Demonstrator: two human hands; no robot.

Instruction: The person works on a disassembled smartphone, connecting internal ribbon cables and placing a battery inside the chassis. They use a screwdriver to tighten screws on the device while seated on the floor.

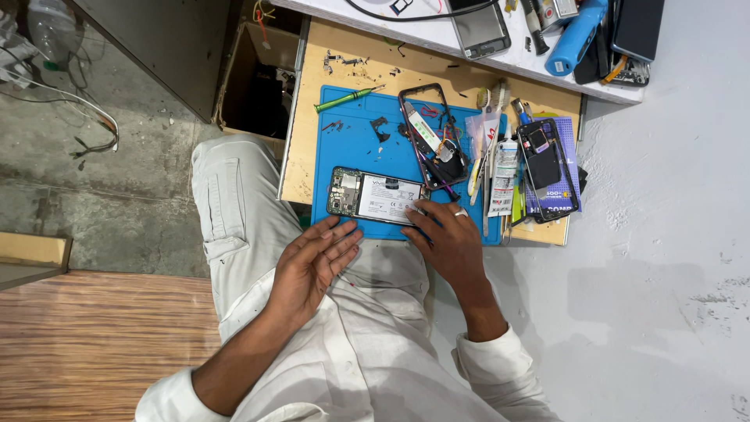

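A person in a white shirt sits at a small wooden surface [306,168], both hands at an opened phone [376,196] lying back-up on a blue mat [355,137], its battery and circuit board exposed. The left hand [314,262] rests open, fingers spread, at the mat's near edge just below the phone, its grip holding nothing. The right hand [447,238], wearing a ring, touches the phone's right end with its fingertips, grip loose. A green screwdriver [346,98] lies farther back on the mat, beside an empty phone frame [405,117].
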